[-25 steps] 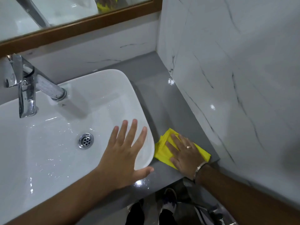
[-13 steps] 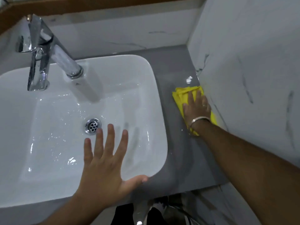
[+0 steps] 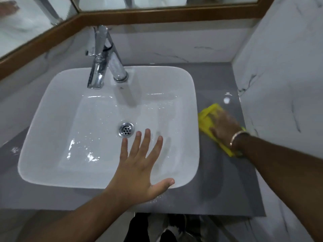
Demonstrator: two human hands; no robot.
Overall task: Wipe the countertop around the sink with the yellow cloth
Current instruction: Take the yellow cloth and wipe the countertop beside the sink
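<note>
We look down over a white rectangular basin (image 3: pixel 35 154) set on a grey counter (image 3: pixel 218 189). Our left hand (image 3: pixel 138 172) hovers flat above the near right part of the basin, its fingers (image 3: pixel 145 142) spread wide and holding nothing; the thumb reaches out over the basin's near rim. Just beyond the fingertips lies the chrome drain (image 3: pixel 126 129), and farther beyond stands a chrome faucet (image 3: pixel 103 62) at the back of the basin. Water glistens on the basin floor to the left of the fingers.

Our right hand (image 3: pixel 225 126) lies palm down on a yellow cloth (image 3: pixel 206 117), pressing it against the counter in the strip between the basin's right rim and a white marble wall (image 3: pixel 279 84). This hand is blurred, so we cannot tell whether its fingers are spread or together. The cloth shows beyond and to the left of the fingers, and a strip of it shows beneath the wrist, which wears a metal bangle (image 3: pixel 236 137). A wood-framed mirror (image 3: pixel 157 2) runs along the wall behind the faucet.
</note>
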